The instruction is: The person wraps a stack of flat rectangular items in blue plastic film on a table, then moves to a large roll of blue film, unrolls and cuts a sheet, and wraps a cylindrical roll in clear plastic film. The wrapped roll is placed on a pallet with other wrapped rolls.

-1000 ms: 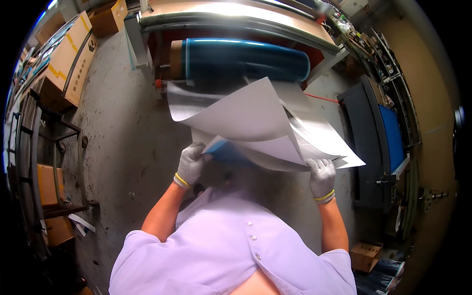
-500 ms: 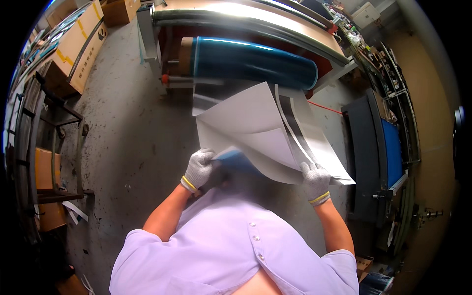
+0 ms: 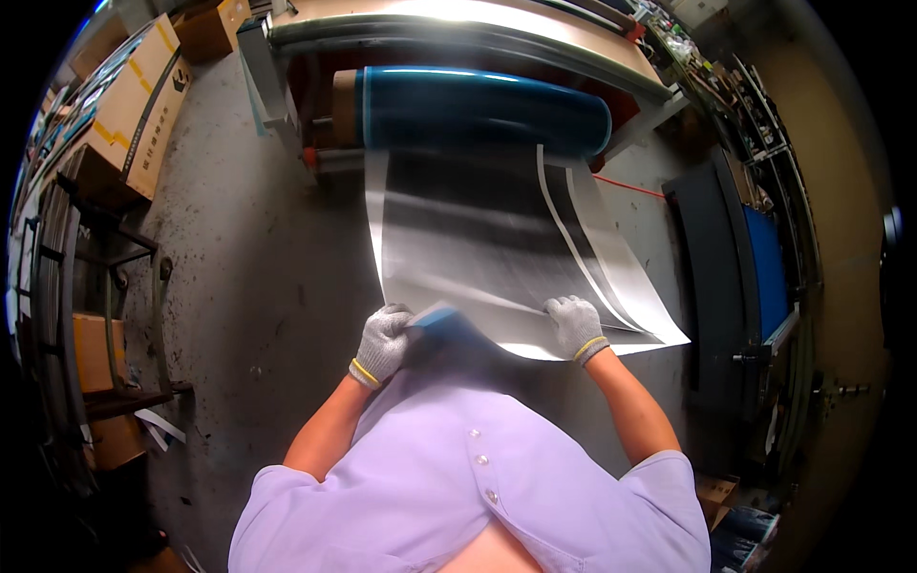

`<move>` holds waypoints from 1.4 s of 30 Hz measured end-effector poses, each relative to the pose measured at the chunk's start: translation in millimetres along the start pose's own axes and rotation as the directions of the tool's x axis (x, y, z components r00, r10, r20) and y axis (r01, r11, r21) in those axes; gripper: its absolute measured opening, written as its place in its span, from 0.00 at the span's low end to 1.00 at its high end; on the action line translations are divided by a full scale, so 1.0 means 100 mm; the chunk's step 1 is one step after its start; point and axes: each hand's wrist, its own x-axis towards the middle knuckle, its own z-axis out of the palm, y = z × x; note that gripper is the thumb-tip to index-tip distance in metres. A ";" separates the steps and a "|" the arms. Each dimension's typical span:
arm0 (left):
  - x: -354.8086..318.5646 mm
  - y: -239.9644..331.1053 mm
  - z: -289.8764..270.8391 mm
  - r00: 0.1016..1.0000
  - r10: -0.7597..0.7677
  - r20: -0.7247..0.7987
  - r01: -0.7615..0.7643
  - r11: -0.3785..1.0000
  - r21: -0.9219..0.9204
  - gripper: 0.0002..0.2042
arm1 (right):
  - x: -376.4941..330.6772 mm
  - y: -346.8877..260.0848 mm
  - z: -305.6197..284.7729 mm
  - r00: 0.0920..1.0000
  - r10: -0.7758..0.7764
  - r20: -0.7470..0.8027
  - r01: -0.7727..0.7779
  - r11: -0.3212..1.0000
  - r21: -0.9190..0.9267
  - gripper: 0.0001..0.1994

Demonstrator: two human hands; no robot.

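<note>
A large sheet (image 3: 468, 239), with a dark glossy middle and pale borders, slopes toward me from beneath a blue film roll (image 3: 478, 110). Its near left corner is lifted, showing blue, and my left hand (image 3: 384, 339), in a grey knit glove, is closed round it. My right hand (image 3: 576, 327), gloved alike, has its fingers curled on the near edge, right of the middle; the thumb is hidden. To the right of that hand, a narrow white strip (image 3: 564, 224) runs along the sheet's dark area.
The roll sits on a cardboard core (image 3: 346, 107) under a machine frame with a metal roller (image 3: 458, 38). At left are a large carton (image 3: 143, 124) and a metal rack cart (image 3: 143, 248). A dark cabinet (image 3: 702, 277) and cluttered shelving (image 3: 774, 172) line the right.
The pale flap that was folded up over the sheet now lies down, and the dark surface shows. My right hand has moved left along the near edge; my left hand keeps its corner.
</note>
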 end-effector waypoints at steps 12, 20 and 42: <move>-0.20 -0.27 0.01 0.987 0.026 0.157 -0.044 0.993 0.113 0.03 | -1.10 -0.57 1.05 0.076 0.996 0.042 -0.768 0.031 0.640 0.55; -0.53 -0.45 0.11 0.966 0.004 0.258 -0.051 0.983 0.177 0.06 | -1.32 -0.70 1.49 0.270 0.665 0.696 -0.272 -0.641 0.718 0.35; -1.41 -0.21 -0.07 0.869 0.136 0.476 -0.339 0.865 0.371 0.05 | -1.85 -1.48 1.29 0.180 0.930 0.319 -0.155 -0.294 0.943 0.23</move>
